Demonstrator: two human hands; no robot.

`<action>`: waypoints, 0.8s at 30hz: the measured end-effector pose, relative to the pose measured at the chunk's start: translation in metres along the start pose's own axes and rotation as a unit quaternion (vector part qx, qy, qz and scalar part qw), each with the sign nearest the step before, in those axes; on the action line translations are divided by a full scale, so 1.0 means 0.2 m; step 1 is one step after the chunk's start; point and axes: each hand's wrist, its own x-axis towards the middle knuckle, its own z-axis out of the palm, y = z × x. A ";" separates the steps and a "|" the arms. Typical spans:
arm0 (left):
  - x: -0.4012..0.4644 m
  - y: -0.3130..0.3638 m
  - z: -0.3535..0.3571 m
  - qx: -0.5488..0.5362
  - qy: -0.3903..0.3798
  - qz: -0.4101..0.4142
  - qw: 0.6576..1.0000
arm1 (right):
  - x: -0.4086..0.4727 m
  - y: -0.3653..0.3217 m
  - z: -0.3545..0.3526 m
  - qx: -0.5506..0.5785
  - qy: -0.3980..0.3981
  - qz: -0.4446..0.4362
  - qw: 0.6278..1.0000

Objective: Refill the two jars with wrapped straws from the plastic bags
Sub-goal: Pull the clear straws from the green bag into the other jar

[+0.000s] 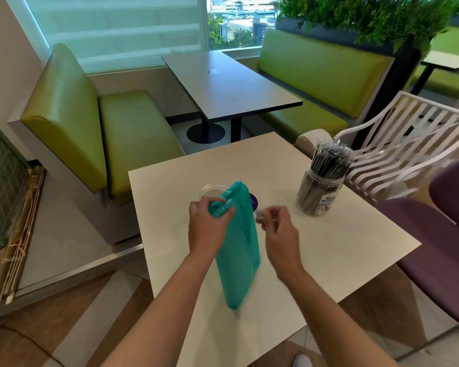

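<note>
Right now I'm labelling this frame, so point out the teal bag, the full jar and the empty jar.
teal bag (239,250): head view, on the bag's middle.
full jar (319,193): head view, on its clear wall.
empty jar (210,193): head view, on its open rim, behind the bag.

Bag (237,245) – thin teal plastic, crinkled, soft sheen. Jar (319,193) clear glossy plastic with paper label; straws (329,161) in shiny clear wrap. Table (329,242) smooth matt off-white laminate. Benches (127,139) – green glossy vinyl. Chair (398,154) white painted slats.

bright window daylight, blurred edges
</note>
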 end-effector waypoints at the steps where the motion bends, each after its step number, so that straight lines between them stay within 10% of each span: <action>1: 0.00 0.01 0.01 -0.001 -0.002 -0.003 1.000 | -0.04 0.02 0.02 -0.016 -0.030 0.001 0.999; 16: -0.05 0.15 0.08 -0.104 -0.101 -0.103 0.984 | -0.12 0.13 0.09 -0.139 -0.054 0.000 0.989; 24: -0.03 0.09 0.09 -0.079 -0.175 -0.067 0.979 | 0.00 0.04 -0.07 0.017 -0.078 0.112 0.991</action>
